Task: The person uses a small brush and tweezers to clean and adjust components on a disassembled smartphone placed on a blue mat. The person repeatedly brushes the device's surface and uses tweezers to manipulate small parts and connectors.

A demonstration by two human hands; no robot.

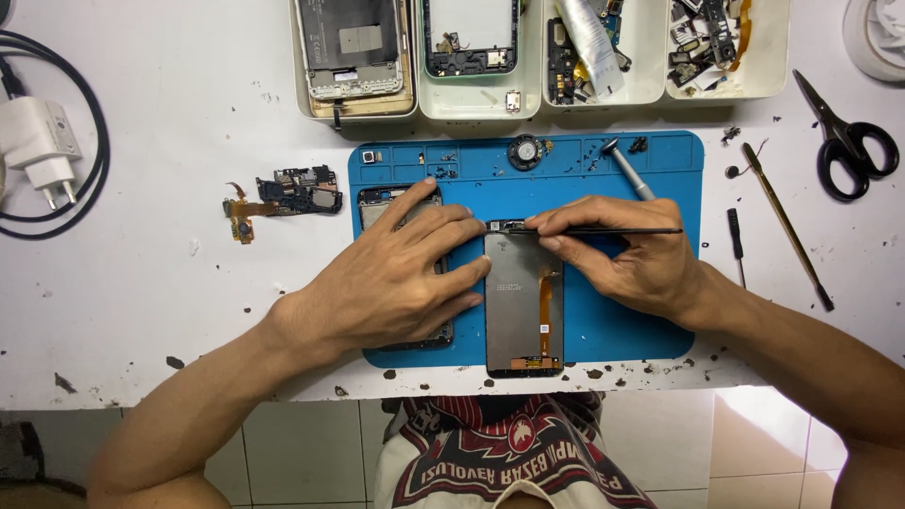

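Screen panel (523, 302), face down with an orange flex cable on its back, is laid on the blue mat (650, 311) at the near edge of the white bench (141, 302), its lower end reaching just past the mat's near edge. The left hand (396, 273) is spread flat, fingers (452, 273) extended, over a phone frame (377, 203) just left of the panel, with the fingertips touching the panel's left side; nothing is gripped. The right hand (622, 254) is closed around a thin black tool (613, 230), pinched between thumb and fingers, and its tip is set at the panel's top edge. Beyond the hands, a silver screwdriver (627, 170) and a round speaker part (524, 151) are seen on the far part of the mat. Left of the mat a small circuit board (297, 191) with an orange flex is laid on the bench, and a white charger (38, 146) with a black cable farther left. To the right, a brass-coloured rod (784, 224) and black scissors (844, 141) are placed. Farthest off, white trays (481, 99) with dismantled phone parts are lined along the bench.
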